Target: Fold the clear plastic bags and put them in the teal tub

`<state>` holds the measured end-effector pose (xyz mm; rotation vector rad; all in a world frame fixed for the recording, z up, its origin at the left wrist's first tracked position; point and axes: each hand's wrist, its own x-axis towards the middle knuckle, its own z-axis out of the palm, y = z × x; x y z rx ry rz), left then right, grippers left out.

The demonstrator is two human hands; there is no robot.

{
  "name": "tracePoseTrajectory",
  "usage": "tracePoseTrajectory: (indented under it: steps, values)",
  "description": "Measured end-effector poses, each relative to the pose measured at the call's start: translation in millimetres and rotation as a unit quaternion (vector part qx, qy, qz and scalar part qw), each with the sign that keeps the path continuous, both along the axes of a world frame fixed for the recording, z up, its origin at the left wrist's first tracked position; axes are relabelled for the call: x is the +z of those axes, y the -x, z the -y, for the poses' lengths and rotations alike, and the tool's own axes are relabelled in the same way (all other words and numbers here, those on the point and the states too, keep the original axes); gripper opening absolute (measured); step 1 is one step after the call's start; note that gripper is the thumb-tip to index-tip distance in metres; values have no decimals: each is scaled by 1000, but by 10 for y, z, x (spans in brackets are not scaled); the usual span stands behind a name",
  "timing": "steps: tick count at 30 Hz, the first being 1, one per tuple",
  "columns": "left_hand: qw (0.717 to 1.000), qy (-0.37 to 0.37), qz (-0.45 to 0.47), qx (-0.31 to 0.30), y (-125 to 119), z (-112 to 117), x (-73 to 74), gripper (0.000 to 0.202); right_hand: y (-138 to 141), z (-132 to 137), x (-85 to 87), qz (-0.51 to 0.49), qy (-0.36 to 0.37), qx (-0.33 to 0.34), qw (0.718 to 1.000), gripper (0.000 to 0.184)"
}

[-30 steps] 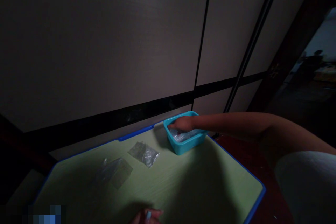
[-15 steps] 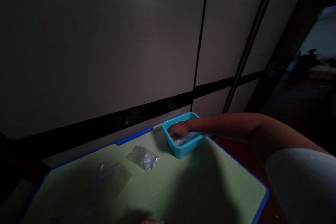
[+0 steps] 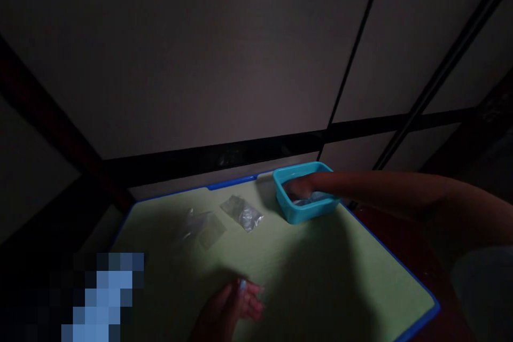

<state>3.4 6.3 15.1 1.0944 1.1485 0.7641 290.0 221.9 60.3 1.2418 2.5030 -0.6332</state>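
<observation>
My right hand point(image 3: 300, 187) reaches into a small teal plastic bin point(image 3: 304, 212) at the far right corner of a green table with a blue rim point(image 3: 280, 278). Its fingers dip among clear plastic bags inside the bin, and the grip is hidden by the wall and the dim light. My left hand point(image 3: 236, 304) rests flat on the table near the front, fingers stretched out and holding nothing. Two clear plastic bags lie on the green top to the left of the bin: one crinkled bag point(image 3: 241, 212) and a flatter one point(image 3: 202, 225).
A pale panelled wall with dark strips point(image 3: 240, 149) stands right behind the table. Dark reddish floor point(image 3: 393, 235) shows to the right of the table edge. A blurred pixelated patch point(image 3: 104, 294) covers the lower left corner. The scene is very dim.
The view has swung left and down, so my left hand now shows on the table. My right hand stays in the teal bin, sunk a little deeper.
</observation>
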Motion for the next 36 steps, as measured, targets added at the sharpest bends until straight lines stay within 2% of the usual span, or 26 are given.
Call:
tracePoseTrajectory:
  steps: [3, 6, 8, 9, 10, 12, 13, 15, 17, 20, 24, 27, 30, 33, 36]
  values:
    - [999, -26, 11, 19, -32, -9, 30, 66, 12, 52, 84, 10, -19, 1, 1000, 13]
    - [997, -63, 6, 38, -41, -41, 69, 59, -21, 159, 242, 8, -61, 1, 998, 18]
    - [992, -112, -38, 38, -12, -77, 110, 54, -52, 253, 393, -5, -92, 5, 996, 21]
    - [983, -161, -82, 40, 19, -101, 129, 49, -66, 307, 473, -13, -108, 6, 994, 23]
    - [960, -234, -145, 45, 59, -130, 141, 41, -78, 368, 551, -21, -124, 6, 992, 25]
    - [873, -379, -297, 75, 160, -198, 140, 32, -90, 515, 679, -60, -176, -7, 983, 28]
    - [830, -404, -371, 99, 214, -234, 124, 32, -87, 605, 721, -86, -208, -14, 974, 28]
    - [777, -380, -486, 125, 312, -301, 65, 36, -51, 819, 748, -137, -251, 5, 958, 28]
    - [762, -329, -542, 134, 386, -357, -18, 40, 32, 1066, 700, -184, -262, 35, 947, 29]
    - [781, -278, -542, 138, 452, -421, -139, 45, 244, 1423, 512, -224, -228, 90, 943, 29]
    - [804, -281, -504, 144, 489, -499, -206, 52, 591, 1723, 159, -236, -180, 153, 943, 27]
    - [820, -307, -456, 156, 483, -537, -152, 50, 781, 1795, -96, -261, -167, 194, 931, 25]
    - [839, -348, -386, 162, 446, -510, -31, 43, 845, 1789, -275, -291, -171, 211, 917, 22]
    - [865, -366, -294, 176, 399, -413, 95, 40, 812, 1762, -355, -348, -201, 165, 901, 19]
    - [904, -341, -177, 189, 357, -322, 167, 43, 769, 1747, -375, -442, -223, 43, 868, 20]
